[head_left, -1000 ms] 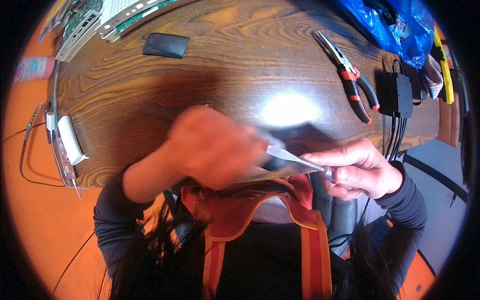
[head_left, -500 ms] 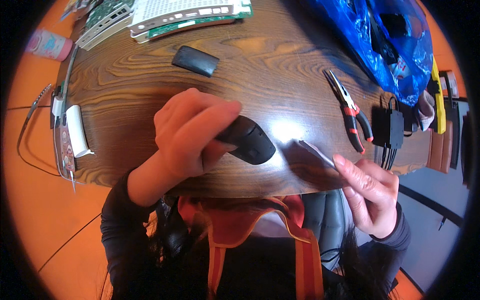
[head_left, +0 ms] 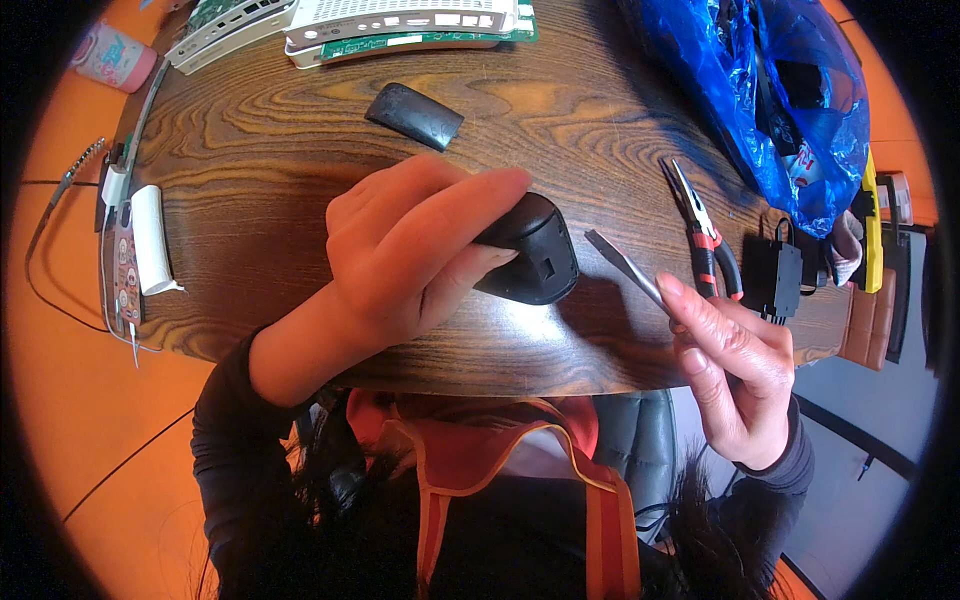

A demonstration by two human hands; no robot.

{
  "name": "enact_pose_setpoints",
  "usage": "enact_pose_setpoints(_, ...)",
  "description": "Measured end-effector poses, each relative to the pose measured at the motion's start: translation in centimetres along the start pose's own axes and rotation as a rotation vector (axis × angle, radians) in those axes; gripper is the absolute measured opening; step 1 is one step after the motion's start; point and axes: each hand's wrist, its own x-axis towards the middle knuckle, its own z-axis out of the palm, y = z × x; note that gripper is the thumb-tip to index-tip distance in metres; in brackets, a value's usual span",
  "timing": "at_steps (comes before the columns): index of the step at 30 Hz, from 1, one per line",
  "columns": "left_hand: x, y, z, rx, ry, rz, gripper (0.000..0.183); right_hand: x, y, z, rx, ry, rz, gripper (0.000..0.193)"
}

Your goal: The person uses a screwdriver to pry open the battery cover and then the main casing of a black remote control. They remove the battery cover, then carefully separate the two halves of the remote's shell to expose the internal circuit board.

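Note:
My left hand (head_left: 400,250) is closed around a rounded black plastic casing (head_left: 535,262). Its end, with a small square opening, points to the right, and the rest is hidden by my fingers. In my right hand (head_left: 735,365), a metal flathead screwdriver (head_left: 628,266) is pinched between thumb and fingers, its flat tip toward the casing but apart from it. The handle end is hidden in the palm. Beyond my left hand, a curved black plastic cover (head_left: 414,115) lies on the wooden table (head_left: 250,130).
Red-and-black needle-nose pliers (head_left: 703,235) lie beyond my right hand, near a black adapter box (head_left: 775,270). A blue plastic bag (head_left: 750,110) fills the far right. White device housings with green boards (head_left: 400,25) stand at the back. A white roll (head_left: 150,240) lies left.
My left hand has moved right and slightly away from me, turning the casing so its end shows more. The screwdriver has turned and its tip is now higher, closer to the casing.

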Motion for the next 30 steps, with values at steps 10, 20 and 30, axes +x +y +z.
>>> enact_pose_setpoints(10,-0.3,0.0,0.8,0.016,0.029,0.023,0.047,0.3,-0.2,-0.1,-0.019,-0.049,0.052,0.039)
enact_pose_setpoints(20,-0.8,0.3,0.9,0.191,-0.025,0.061,0.044,-0.1,-0.9,0.2,-0.024,-0.073,0.174,0.039)
enact_pose_setpoints(30,-2.1,0.2,1.9,0.322,-0.269,0.163,0.019,-1.2,0.2,-0.1,0.094,-0.131,0.351,0.042)
